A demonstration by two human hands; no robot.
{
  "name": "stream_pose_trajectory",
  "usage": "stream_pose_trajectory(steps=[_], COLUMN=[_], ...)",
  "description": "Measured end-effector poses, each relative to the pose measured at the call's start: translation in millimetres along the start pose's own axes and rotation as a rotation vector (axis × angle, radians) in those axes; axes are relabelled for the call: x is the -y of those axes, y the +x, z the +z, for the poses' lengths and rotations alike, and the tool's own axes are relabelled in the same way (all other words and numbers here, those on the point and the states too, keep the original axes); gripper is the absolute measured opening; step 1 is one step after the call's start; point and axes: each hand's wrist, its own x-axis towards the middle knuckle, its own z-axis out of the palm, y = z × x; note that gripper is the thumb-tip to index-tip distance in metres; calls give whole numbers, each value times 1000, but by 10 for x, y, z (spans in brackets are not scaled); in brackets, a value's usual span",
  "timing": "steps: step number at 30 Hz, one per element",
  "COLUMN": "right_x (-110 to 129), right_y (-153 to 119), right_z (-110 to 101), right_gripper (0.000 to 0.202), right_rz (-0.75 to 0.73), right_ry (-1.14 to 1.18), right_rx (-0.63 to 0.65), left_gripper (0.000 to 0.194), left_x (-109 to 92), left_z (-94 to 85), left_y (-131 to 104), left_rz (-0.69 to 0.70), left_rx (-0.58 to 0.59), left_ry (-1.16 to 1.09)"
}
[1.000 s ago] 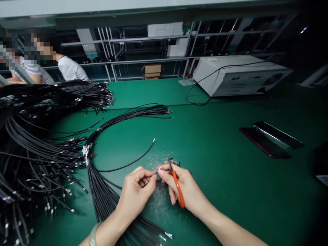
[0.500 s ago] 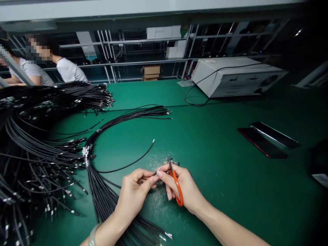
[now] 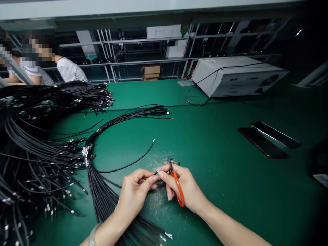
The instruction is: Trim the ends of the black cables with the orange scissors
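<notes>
My left hand (image 3: pixel 135 191) pinches a black cable (image 3: pixel 155 173) close to its end, between thumb and forefinger. Thumb and forefinger of my right hand (image 3: pixel 188 188) meet at the stripped, pale tip of that cable. Orange-handled scissors (image 3: pixel 181 194) are held in the same right hand, a handle loop around the hand and the dark blades pointing away from me. Fine pale strands (image 3: pixel 157 205) lie scattered on the green table under both hands. Left of them runs a tied bundle of black cables (image 3: pixel 102 191), partly behind my left forearm.
A large heap of black cables (image 3: pixel 38 143) with metal ends covers the left side. Two dark flat phone-like objects (image 3: pixel 263 141) lie on the right. A white metal box (image 3: pixel 235 78) with a black cord stands at the back. Two people in striped shirts (image 3: pixel 71 70) sit at far left.
My right thumb and the scissors have shifted very slightly to the right at the cable tip. My left hand stays in place, and the cables on the table look the same.
</notes>
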Motion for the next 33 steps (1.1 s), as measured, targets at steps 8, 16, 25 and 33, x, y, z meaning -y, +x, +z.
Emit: stream_pose_trajectory(steps=[8, 16, 25, 33], right_x=[-11, -52, -63, -61], right_y=[6, 1, 5, 0], right_z=[-26, -46, -17, -12], right_gripper=[22, 16, 23, 22], right_rz=[-12, -53, -36, -20], right_ry=[-43, -54, -4, -52], right_rx=[12, 2, -33, -22], left_gripper=[15, 11, 17, 16], left_x=[26, -39, -31, -49], left_z=[-15, -29, -40, -37], left_y=[-2, -25, -33, -47], left_rz=[111, 230, 134, 227], left_rx=[-4, -49, -12, 18], left_ry=[170, 346, 236, 300])
